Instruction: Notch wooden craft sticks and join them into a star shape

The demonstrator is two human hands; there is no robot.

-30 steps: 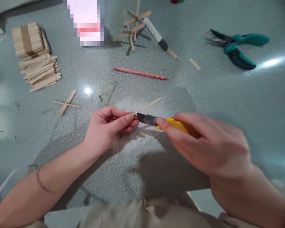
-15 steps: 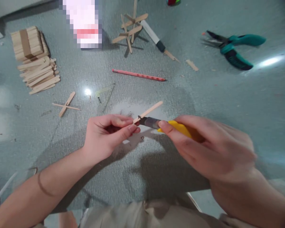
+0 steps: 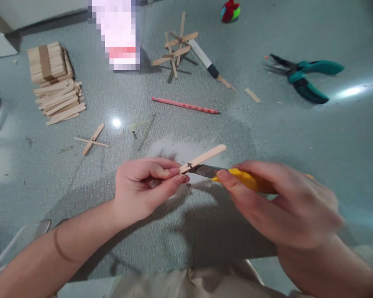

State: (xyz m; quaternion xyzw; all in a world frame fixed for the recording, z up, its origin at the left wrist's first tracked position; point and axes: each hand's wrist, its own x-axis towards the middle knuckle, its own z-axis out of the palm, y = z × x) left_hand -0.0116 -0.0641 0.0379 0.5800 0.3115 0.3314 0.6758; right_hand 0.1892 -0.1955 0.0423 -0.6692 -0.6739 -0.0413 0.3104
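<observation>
My left hand point(image 3: 146, 186) pinches one end of a flat wooden craft stick point(image 3: 205, 156), which points up and to the right above the grey table point(image 3: 267, 132). My right hand point(image 3: 279, 207) grips a yellow utility knife point(image 3: 236, 177). Its dark blade tip touches the stick just beyond my left fingertips. Both hands hover close together near the table's front edge.
A stack and loose pile of craft sticks point(image 3: 56, 87) lie at the far left. A glued stick structure point(image 3: 175, 47), a marker point(image 3: 207, 60), a pink pencil point(image 3: 185, 105) and teal pliers point(image 3: 303, 74) lie farther back. Two crossed sticks point(image 3: 92, 140) rest left of my hands.
The stick has turned in my left fingers from edge-on to showing its flat face. The knife blade stays against it, and both hands sit slightly lower in the picture.
</observation>
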